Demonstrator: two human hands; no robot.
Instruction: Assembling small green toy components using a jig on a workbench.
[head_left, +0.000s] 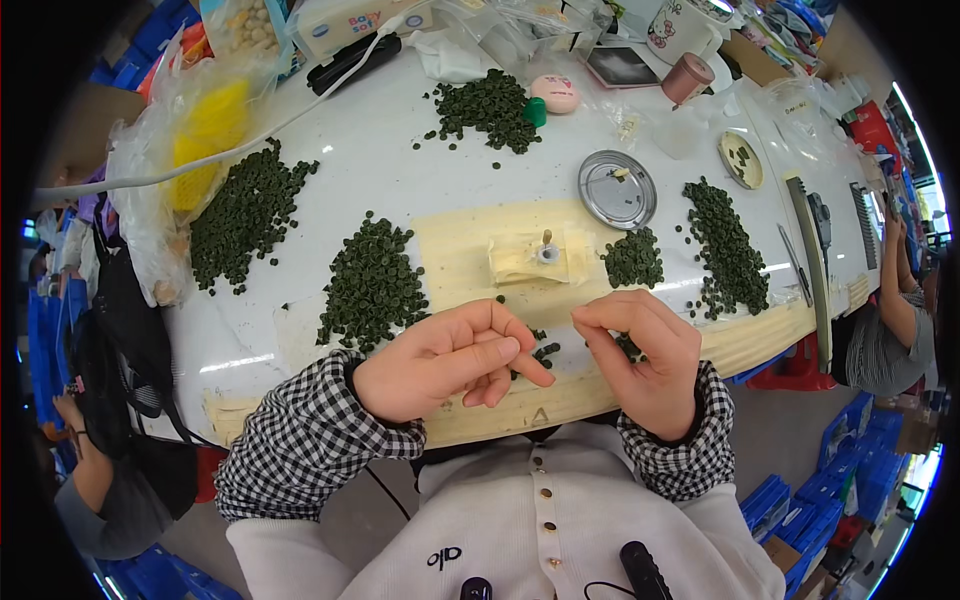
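Heap of small dark green discs (245,220) at far left, with a second heap (372,285) nearer the person. The pieces look light and stiff, probably smooth enough to skid under a fingertip; breakage seems unlikely, though the material cannot be confirmed. A disc is best taken by its rim, between thumb and forefinger. Being round, it has no evident long axis in plan; its short axis runs through the thickness, and the jumbled pieces face various ways. Left hand (435,365): thumb laid along the forefinger, remaining fingers loosely curled; whether a disc lies between them cannot be told. Centre: pale wrapped block (508,264), long axis left to right, bearing a white cup (547,256) with a brown stick (547,238) standing roughly upright. Loose discs (546,353) lie on the worktop between the hands. Right hand (650,360): thumb and forefinger tips nearly meeting, pointing left; any small piece there cannot be made out. A small heap (633,260) lies just beyond this hand, and a longer heap (725,250) slants away at right.
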